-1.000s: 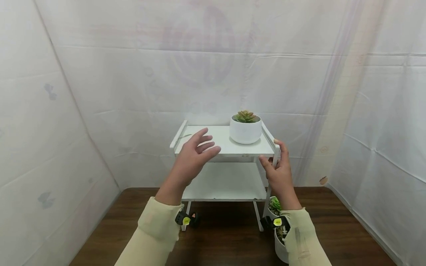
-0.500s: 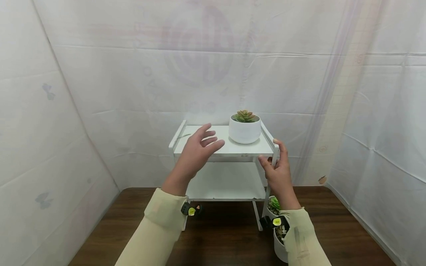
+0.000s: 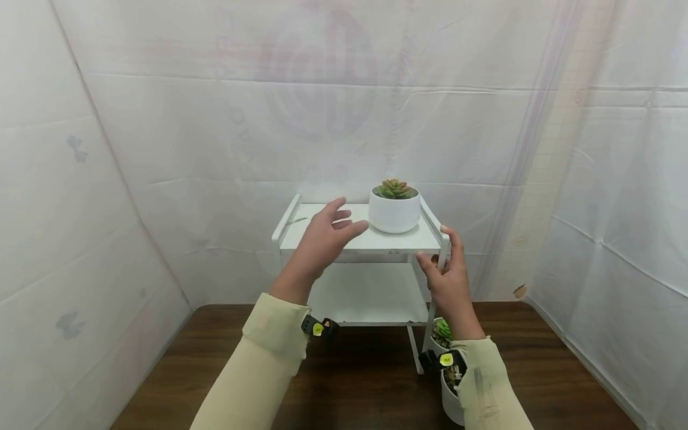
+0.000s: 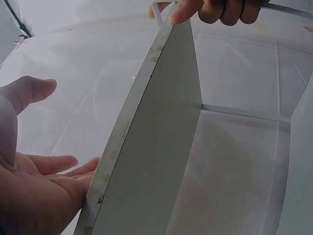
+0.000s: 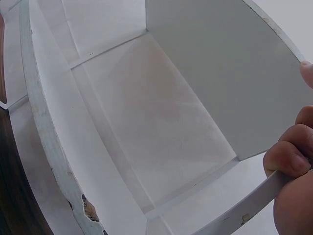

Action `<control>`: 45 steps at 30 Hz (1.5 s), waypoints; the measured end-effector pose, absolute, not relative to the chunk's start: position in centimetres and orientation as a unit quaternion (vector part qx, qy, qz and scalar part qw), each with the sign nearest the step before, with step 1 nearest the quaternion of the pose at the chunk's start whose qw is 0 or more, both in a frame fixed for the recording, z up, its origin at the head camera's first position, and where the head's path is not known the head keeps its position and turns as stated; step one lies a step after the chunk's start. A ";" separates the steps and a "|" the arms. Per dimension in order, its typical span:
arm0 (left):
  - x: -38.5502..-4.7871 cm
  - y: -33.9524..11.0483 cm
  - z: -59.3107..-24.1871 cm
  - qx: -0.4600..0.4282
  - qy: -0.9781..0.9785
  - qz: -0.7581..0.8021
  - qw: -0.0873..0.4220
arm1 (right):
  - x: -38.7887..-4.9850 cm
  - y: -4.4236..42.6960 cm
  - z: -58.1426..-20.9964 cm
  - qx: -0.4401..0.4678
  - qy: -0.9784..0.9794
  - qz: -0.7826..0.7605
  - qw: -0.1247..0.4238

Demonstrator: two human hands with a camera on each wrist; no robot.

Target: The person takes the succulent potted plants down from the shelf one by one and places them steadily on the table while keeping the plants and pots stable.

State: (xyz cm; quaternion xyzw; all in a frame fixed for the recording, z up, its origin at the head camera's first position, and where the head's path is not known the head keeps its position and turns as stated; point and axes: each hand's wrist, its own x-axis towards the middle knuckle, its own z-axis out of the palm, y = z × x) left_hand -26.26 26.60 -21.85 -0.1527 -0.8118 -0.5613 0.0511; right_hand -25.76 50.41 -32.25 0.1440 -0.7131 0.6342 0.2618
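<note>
A white two-tier shelf rack (image 3: 371, 292) stands on the table, its top board level. On the right of that board sits a white pot (image 3: 394, 216) with a green-and-reddish succulent (image 3: 395, 189) in it. My left hand (image 3: 322, 239) is over the front of the top board, left of the pot; its fingers and thumb are spread apart with nothing between them. At the rack's front right corner, my right hand (image 3: 453, 283) grips the post. In the right wrist view, its curled fingers (image 5: 288, 156) wrap that post (image 5: 244, 210).
Two more potted succulents stand on the brown table by the rack's right legs: one green plant (image 3: 443, 329) and one pot (image 3: 452, 406) partly hidden by my right wrist. White sheeting (image 3: 215, 149) hangs behind and on both sides.
My left hand has moved right and a little upward, closer to the pot on the top board. My right hand keeps its grip on the post; the pot has stayed in place.
</note>
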 end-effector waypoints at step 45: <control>-29.2 30.6 -20.6 -0.138 -0.867 -0.476 0.051 | -23.7 48.9 -30.7 0.127 -0.718 0.641 0.240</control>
